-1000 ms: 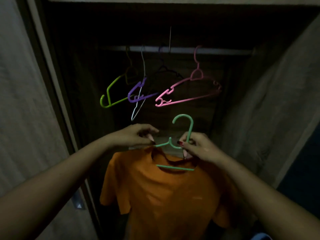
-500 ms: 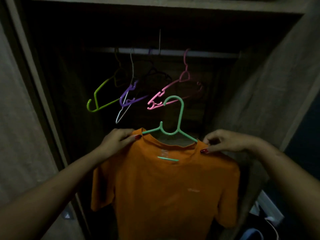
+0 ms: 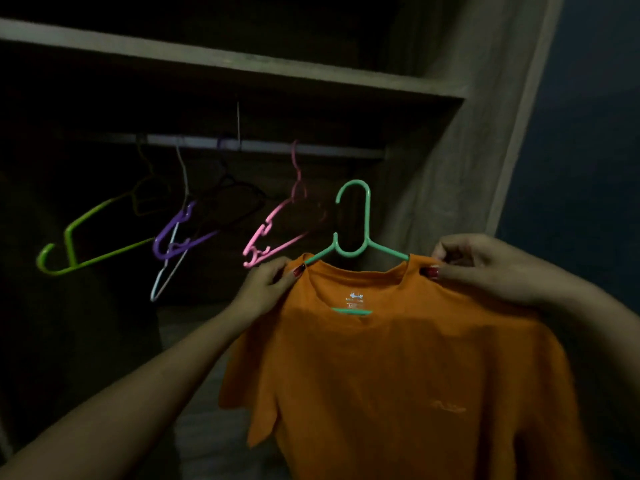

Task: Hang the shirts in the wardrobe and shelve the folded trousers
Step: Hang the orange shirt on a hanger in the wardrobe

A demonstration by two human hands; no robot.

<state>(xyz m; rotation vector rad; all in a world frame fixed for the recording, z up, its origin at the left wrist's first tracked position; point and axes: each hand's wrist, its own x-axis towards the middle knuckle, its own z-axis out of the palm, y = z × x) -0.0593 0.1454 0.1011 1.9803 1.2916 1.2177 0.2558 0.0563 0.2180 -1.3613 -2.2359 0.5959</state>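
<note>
"Orange shirt (image 3: 398,375): where does it lie?" asks the student.

"On the mint-green hanger (image 3: 368,216), held up before the open wardrobe," the tutor answers. "The hanger's hook stands free, lower than the rail (image 3: 329,150) and just right of the pink hanger (image 3: 273,223)."

"And the hands?"

"The left hand (image 3: 266,289) pinches the shirt's shoulder at one side of the collar, thumb on the front. The right hand (image 3: 485,268) pinches the other shoulder in the same way, its fingers curled over the seam."

"What hangs on the rail?"

"From left to right, a lime hanger (image 3: 104,256), a purple hanger (image 3: 162,237), a dark one, hard to make out, and the pink one, all bare. A shelf (image 3: 242,60) runs above them."
</note>
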